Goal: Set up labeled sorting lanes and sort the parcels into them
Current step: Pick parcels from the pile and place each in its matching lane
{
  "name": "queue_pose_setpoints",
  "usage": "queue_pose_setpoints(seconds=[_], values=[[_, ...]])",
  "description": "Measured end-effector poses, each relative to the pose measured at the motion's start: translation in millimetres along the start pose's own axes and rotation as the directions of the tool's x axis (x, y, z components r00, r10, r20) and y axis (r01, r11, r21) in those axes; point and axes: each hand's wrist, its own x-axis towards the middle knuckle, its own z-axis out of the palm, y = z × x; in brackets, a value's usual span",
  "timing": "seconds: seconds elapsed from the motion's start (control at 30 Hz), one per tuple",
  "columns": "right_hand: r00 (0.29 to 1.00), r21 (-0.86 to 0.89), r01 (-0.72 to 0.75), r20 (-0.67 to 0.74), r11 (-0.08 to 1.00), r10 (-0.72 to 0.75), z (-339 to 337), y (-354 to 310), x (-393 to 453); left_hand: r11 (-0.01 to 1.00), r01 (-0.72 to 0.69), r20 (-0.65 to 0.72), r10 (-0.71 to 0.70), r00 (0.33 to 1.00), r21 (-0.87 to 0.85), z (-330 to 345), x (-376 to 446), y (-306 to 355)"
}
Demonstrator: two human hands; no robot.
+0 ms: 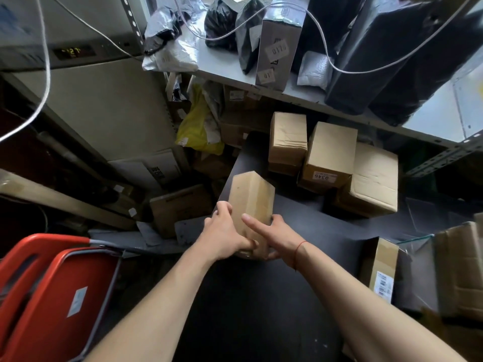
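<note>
- Both hands hold one small cardboard box (252, 202) over the dark table (261, 296): the left hand (224, 239) grips the box's left side, fingers curled round its edge and thumb pressed against its near end.
- On the other side, the right hand (274, 237) cups the box from the right, with the index finger lying straight across the top face and the other fingers wrapped beneath; a thin red string (298, 253) circles that wrist.
- That held box stands tilted on end, its near corner low by the table surface; whether it touches the table cannot be told.
- Left of the held box and nearer the camera sit two stacked red chairs (47, 283), with a pale sticker on the top seat.
- Right of the held box, at the table's edge, stands a tall narrow carton (383, 267) with a barcode label, and a larger brown carton (460, 270) is just beside it.
- Beyond the held box, three brown boxes crowd the table's far end: a plain one (287, 138), a middle one (329, 155) with a label reading 0346, and a wide one (371, 178) to the right, all touching.
- Left of those, a yellow bag (198, 126) is wedged among more parcels under the shelf.
- Farthest from the held box, the grey metal shelf (300, 96) carries silver and black mailer bags and an upright grey box (278, 48) with numbered stickers; white cables (324, 45) hang across it.
</note>
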Motion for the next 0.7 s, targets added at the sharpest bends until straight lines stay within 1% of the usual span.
queue_pose_setpoints(seconds=[0.07,0.17,0.2,0.23,0.3,0.33,0.4,0.43,0.47,0.5,0.53,0.6,0.7], values=[[0.999,0.11,-0.007,0.045,0.994,0.002,1.8,5.2,-3.8,0.997,-0.079,-0.059,0.079,0.995,0.007,8.4,-15.7,6.1],[0.986,0.305,0.069,0.123,0.95,-0.111,-7.7,12.8,-10.8,0.973,-0.226,-0.074,0.221,0.972,-0.054,13.4,-36.8,5.9],[0.977,0.368,0.076,0.157,0.927,-0.143,-13.4,15.1,-14.2,0.96,-0.257,-0.068,0.251,0.966,-0.108,11.0,-40.7,3.8],[0.969,0.419,0.069,0.188,0.906,-0.161,-19.0,17.0,-17.8,0.943,-0.265,-0.052,0.26,0.964,-0.201,7.4,-42.4,0.8],[0.951,0.503,0.048,0.242,0.863,-0.194,-27.5,21.1,-22.6,0.877,-0.256,-0.049,0.259,0.965,-0.407,-1.5,-42.3,-4.3],[0.938,0.55,0.035,0.27,0.834,-0.218,-29.3,22.2,-24.7,0.853,-0.251,-0.087,0.238,0.967,-0.458,-4.0,-39.2,-7.1],[0.909,0.641,-0.009,0.325,0.768,-0.261,-29.4,21.4,-29.9,0.849,-0.206,-0.122,0.168,0.978,-0.486,-8.5,-36.6,-9.3],[0.896,0.677,-0.03,0.344,0.735,-0.28,-29.2,19.7,-32.7,0.838,-0.158,-0.095,0.127,0.987,-0.522,-10.2,-37.0,-8.9],[0.883,0.706,-0.041,0.356,0.707,-0.304,-29.0,17.9,-34.9,0.792,-0.11,-0.051,0.1,0.994,-0.6,-10.7,-36.1,-9.7],[0.87,0.724,-0.038,0.363,0.689,-0.333,-29.4,16.2,-37.1,0.728,-0.069,0.003,0.097,0.995,-0.682,-11.4,-36.8,-8.7],[0.858,0.736,-0.028,0.365,0.677,-0.36,-29.6,15.2,-38.2,0.66,-0.045,0.05,0.124,0.991,-0.75,-12.6,-37.8,-7.0],[0.852,0.735,-0.011,0.363,0.678,-0.379,-30.7,15.6,-39.4,0.596,-0.044,0.084,0.184,0.979,-0.802,-16.6,-41.2,-1.6],[0.906,0.669,0.038,0.289,0.742,-0.308,-33.9,16.1,-41.0,0.602,-0.07,0.056,0.189,0.98,-0.796,-18.8,-39.6,-0.6]])
